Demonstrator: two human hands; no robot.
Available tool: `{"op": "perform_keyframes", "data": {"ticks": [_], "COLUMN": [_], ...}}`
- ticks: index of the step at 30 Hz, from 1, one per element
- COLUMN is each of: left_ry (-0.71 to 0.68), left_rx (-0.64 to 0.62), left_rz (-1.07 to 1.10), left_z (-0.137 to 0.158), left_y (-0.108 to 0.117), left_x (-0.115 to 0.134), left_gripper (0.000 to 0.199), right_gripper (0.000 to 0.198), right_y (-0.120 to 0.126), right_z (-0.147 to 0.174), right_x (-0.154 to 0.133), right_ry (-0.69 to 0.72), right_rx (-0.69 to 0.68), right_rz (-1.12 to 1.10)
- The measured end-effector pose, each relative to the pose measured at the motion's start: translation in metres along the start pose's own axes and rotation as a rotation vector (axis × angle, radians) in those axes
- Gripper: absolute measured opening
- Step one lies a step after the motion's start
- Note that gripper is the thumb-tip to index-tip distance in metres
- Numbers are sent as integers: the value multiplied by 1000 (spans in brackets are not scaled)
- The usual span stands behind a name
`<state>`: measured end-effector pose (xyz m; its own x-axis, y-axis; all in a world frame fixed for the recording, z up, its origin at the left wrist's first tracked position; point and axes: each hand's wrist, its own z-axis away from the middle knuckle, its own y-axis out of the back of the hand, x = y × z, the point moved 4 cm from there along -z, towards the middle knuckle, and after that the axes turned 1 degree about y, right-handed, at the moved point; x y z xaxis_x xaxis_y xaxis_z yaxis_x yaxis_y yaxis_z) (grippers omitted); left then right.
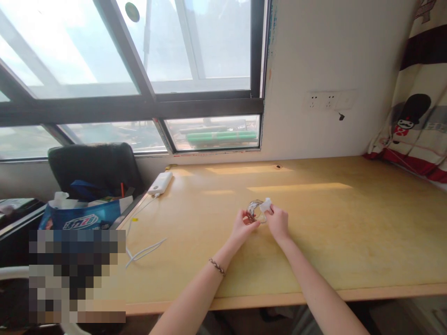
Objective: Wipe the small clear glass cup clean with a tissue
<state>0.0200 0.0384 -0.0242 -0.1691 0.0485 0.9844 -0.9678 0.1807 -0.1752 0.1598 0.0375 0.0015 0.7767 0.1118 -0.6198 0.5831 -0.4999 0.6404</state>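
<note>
A shiny, silvery ring-shaped object with an open middle is held up just above the table. My left hand has its fingers and thumb closed around the ring's left and lower side. In my right hand a crumpled white tissue is pinched between thumb and fingers. The tissue touches or overlaps the ring's right side. What kind of ring it is I cannot make out. A braided bracelet circles my left wrist.
The wooden table extends to the wall. At its left edge lie a white power bank and a white cable. Beyond that edge stand a black chair and a filled blue bag. A curtain hangs at right.
</note>
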Motion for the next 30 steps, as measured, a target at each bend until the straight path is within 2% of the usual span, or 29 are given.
{"op": "perform_keyframes", "data": {"ticks": [4,10,12,15,19,22,25,30], "left_ry": [-56,-148,-146,-155,-100,-7,38,25], "left_rx": [1,-22,-42,-9,-66,-116,-66,-11], "left_rz": [28,-36,-121,-229,-157,-103,-51,32], "left_z": [2,3,2,1,0,-1,-2,-2], "left_y": [-3,-4,-3,2,6,5,5,2], "left_x": [0,6,10,18,19,10,1,2], "left_gripper": [42,41,36,35,46,36,35,40], "right_gripper": [23,21,19,16,18,18,21,18], "right_y": [-14,-11,-4,6,10,10,10,4], "right_z": [-1,1,0,-2,0,2,2,-1], "right_x": [8,6,5,1,-6,-11,-13,-6], "right_ry": [-165,-185,-130,41,225,291,263,93], "right_rx": [-100,-97,-42,23,1,-31,-24,-22], "right_rz": [-138,-147,-73,28,142,164,108,22]}}
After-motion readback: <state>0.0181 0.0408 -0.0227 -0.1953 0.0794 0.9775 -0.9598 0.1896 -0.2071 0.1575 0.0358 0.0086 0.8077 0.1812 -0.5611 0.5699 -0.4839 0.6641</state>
